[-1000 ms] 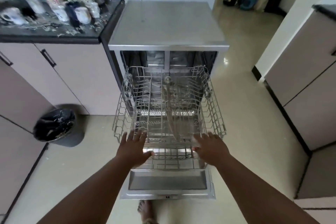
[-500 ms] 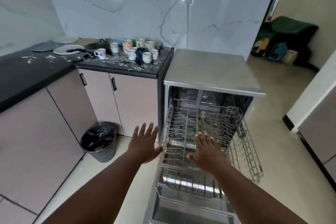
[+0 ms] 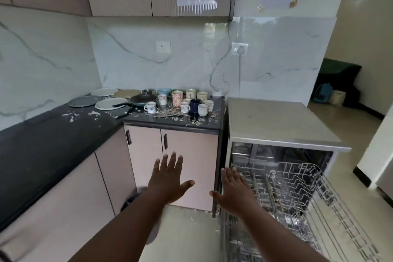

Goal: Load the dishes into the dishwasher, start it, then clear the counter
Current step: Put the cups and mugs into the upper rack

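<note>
Fingers: both sets straight and spread, holding nothing; left hand (image 3: pixel 170 178) hangs before the cabinet doors, right hand (image 3: pixel 234 191) at the near-left corner of the rack.
Rack (image 3: pixel 297 193): wire, pulled out of the open dishwasher (image 3: pixel 276 125), holds no dishes.
Mugs (image 3: pixel 185 102): clustered far on the bench (image 3: pixel 42 134); likely light, brittle ceramic; take by handle or body.
Plates (image 3: pixel 108 104): left of the mugs; likely smooth, so grip the rim.
Pan (image 3: pixel 143 99): between plates and mugs; lift by its handle.

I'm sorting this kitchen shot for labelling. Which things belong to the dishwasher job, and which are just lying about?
Job:
wire rack, pulled out
mugs
plates
black pan
counter, strewn with scraps
left hand and right hand, both holding nothing

Lying about:
bags in the far room
wall socket
</note>
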Demonstrator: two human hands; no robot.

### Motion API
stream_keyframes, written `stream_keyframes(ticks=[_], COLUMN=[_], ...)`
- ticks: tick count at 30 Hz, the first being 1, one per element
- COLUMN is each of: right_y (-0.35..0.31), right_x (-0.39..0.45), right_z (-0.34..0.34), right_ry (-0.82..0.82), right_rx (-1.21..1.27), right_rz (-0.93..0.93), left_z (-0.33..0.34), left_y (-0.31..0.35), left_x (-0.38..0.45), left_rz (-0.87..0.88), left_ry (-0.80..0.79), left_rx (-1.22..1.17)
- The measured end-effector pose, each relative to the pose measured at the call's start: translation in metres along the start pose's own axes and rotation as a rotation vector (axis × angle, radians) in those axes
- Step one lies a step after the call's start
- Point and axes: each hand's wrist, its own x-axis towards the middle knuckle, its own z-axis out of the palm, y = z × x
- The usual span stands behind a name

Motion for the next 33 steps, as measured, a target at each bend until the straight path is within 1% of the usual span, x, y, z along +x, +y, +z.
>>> stream_keyframes(ticks=[5, 9, 14, 18, 22, 29, 33], right_y=[-0.012, -0.012, -0.005, 0.007, 0.023, 0.031, 0.032], right_x=[0.04, 0.086, 0.171, 0.244, 0.308, 0.383, 0.43], right_z=[-0.006, 0.006, 0.017, 0.007, -0.015, -0.033, -0.033], right_ry=[0.017, 0.025, 0.008, -0.008, 0.029, 0.085, 0.088], right_rx=[-0.004, 0.001, 0.058, 0.039, 0.0, 0.068, 0.093], right_rz=[0.024, 0.005, 0.023, 0.014, 0.003, 0.025, 0.064], left_z=[-0.007, 0.001, 0.009, 0.004, -0.002, 0.001, 0.007], left_y=[-0.02, -0.033, -0.052, -0.069, -0.076, -0.089, -0.105], left_x=[0.04, 0.088, 0.165, 0.226, 0.276, 0.362, 0.423], left_rz=[0.032, 0.034, 0.028, -0.006, -0.063, -0.066, -0.075], left_ry=[0.024, -0.004, -0.007, -0.029, -0.016, 0.002, 0.013], left_rx=[-0.038, -0.087, -0.008, -0.044, -0.11, -0.143, -0.224])
